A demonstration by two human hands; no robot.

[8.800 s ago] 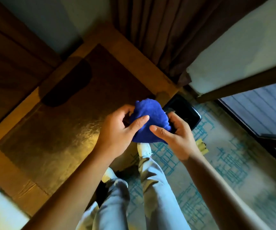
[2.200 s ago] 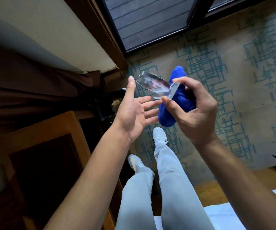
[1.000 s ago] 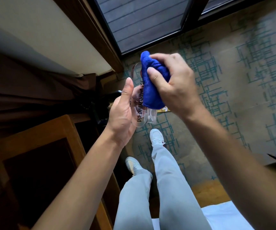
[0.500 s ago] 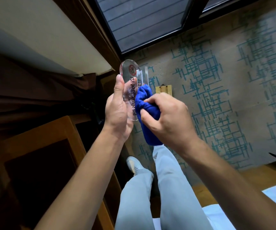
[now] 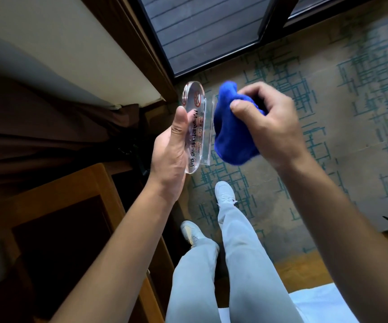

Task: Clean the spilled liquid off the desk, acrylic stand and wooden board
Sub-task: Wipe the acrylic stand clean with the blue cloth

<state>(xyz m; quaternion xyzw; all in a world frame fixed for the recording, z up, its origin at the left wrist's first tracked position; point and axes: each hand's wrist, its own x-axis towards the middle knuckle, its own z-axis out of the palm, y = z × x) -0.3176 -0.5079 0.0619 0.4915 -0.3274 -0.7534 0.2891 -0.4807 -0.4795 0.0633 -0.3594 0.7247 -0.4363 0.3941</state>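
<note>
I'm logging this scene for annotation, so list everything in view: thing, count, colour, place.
acrylic stand: one, clear with dark lettering and a red no-smoking symbol, held up over the floor
cloth: one, blue, bunched against the stand's right side
desk: one, tan wood with a dark inset, lower left
curtain: one, dark brown, left
window: one, dark frame, top
carpet: one, beige with teal lines, floor
shoes: two, white, on the carpet
trouser legs: two, light grey, bottom centre
left hand: one, holds the stand
right hand: one, grips the cloth
</note>
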